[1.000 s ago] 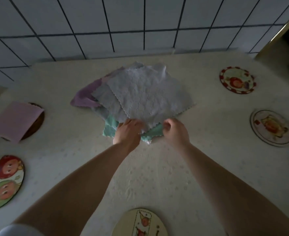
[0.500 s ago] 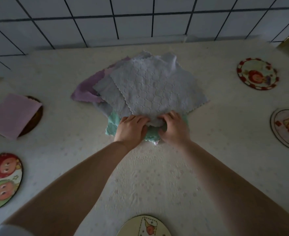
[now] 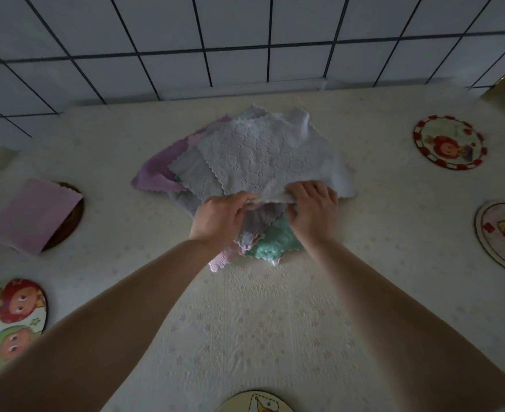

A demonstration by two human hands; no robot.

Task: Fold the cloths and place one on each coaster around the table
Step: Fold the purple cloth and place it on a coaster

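Note:
A pile of cloths lies mid-table, topped by a light grey cloth [image 3: 260, 156]. My left hand [image 3: 220, 217] and my right hand [image 3: 313, 209] each pinch the grey cloth's near edge and hold it lifted off the pile. Beneath the raised edge show a green cloth [image 3: 273, 243] and a pale pink cloth [image 3: 221, 260]. A purple cloth [image 3: 153, 171] sticks out on the left of the pile. A folded pink cloth [image 3: 28, 215] rests on a dark coaster [image 3: 70, 221] at the left.
Picture coasters ring the table: one at the near left [image 3: 10, 322], one at the far right [image 3: 449, 142], one at the right edge [image 3: 504, 236], one at the bottom edge [image 3: 254, 402]. A tiled wall [image 3: 245, 40] backs the table [image 3: 260, 322].
Both hands closed in on the grey cloth's near edge and lifted it, baring the green and pale pink cloths beneath. The camera view shifted slightly.

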